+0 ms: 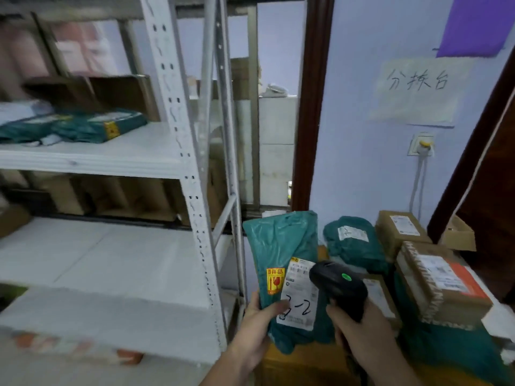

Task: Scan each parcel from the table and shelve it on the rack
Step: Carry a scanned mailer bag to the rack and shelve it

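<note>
The rack [192,168] stands to my left, the tabletop [303,363] to my right, against the wall [362,107]. Between them I hold a parcel [281,263] upright in my left hand [256,324]; my right hand [359,332] holds the scanner [338,285] just right of its label [299,293]. Behind the scanner, bagged parcels [352,243] and boxes [440,282] crowd the tabletop. More parcels [75,126] lie on the rack's upper shelf.

Left hand [257,319] grips a green parcel [284,263] upright, thumb on its white label [299,296] marked 3-2; right hand [359,330] holds a black scanner [338,285], green light on, just beside the label. More green bags [352,240] and boxes [440,282] sit on the table [303,366] at right. White rack [178,151] at left, green parcels [75,126] on its upper shelf.
</note>
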